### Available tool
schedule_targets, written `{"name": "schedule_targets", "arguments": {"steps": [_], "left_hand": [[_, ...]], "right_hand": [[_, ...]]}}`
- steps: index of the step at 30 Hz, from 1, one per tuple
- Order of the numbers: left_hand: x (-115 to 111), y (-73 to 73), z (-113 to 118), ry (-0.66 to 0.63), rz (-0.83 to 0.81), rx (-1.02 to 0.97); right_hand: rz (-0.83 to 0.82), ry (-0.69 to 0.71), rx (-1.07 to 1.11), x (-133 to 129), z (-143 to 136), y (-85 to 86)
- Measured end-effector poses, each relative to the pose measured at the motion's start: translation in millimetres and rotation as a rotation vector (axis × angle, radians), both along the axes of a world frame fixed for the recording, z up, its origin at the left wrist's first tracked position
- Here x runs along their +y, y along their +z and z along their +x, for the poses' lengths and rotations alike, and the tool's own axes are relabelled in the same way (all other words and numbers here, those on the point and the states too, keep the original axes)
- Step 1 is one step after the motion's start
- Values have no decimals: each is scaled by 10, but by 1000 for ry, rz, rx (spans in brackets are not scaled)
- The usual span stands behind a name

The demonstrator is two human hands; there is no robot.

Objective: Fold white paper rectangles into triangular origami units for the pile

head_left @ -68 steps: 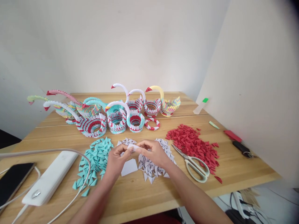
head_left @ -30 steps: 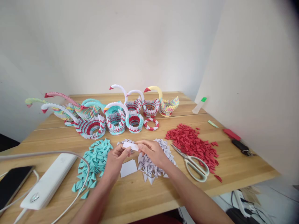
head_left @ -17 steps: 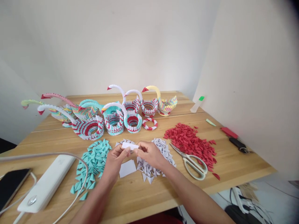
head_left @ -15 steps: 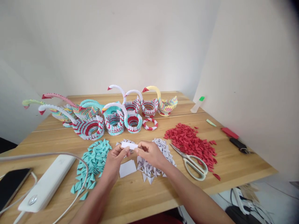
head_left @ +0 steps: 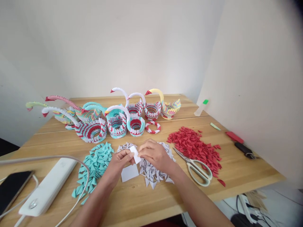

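A small folded piece of white paper point(head_left: 135, 154) is pinched in my left hand point(head_left: 123, 159), above the middle of the table. My right hand point(head_left: 153, 154) has its fingers closed at the right edge of the same piece. Below them lies a stack of white paper rectangles point(head_left: 130, 173). Folded white triangles point(head_left: 152, 175) are heaped under and beside my right hand, and a smaller white heap point(head_left: 125, 146) is behind my left. Teal triangles point(head_left: 98, 160) are piled to the left. Red triangles point(head_left: 194, 146) and scissors point(head_left: 200, 171) lie to the right.
Folded-paper swans point(head_left: 93, 129) stand along the back, beside a red and white ring point(head_left: 152, 127). A white power bank point(head_left: 48, 186), a cable and a phone point(head_left: 14, 189) occupy the left. A glue bottle point(head_left: 201, 107) and black key holder point(head_left: 243, 148) are at the right.
The white paper has turned from lying nearly level to a steep tilt and looks shorter. My right hand has shifted its grip over its right side. The view has moved slightly.
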State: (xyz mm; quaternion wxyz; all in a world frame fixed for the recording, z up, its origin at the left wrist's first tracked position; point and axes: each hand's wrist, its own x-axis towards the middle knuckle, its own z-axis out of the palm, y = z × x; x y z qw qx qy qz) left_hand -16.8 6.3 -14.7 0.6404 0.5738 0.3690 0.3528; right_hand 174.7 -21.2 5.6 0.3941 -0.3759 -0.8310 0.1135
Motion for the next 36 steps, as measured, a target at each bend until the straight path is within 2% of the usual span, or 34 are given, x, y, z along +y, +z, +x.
{"name": "schedule_targets", "arguments": {"steps": [6,11,14,19,22,30,36], "left_hand": [[-5,-18,-3,89,269,162],[-50,-29,6,105,567,292],[-62,-21,9,100,643,302],[-60,-34,10,80,668,330],[-61,-41,10,76,665,344],[-71,19,24,21,443,235],[-72,-37,36,161,498,227]], "right_hand": [[-36,-32,46,-3,-25,33],[-165,-94,198,-30,-63,33],[-267,-119,230,-39,-81,15],[-354,-172,285,-46,-105,2],[-394,-157,335,-43,-110,-6],[-324,-135,350,-39,-126,1],[-405,-105,424,-56,-159,4]]}}
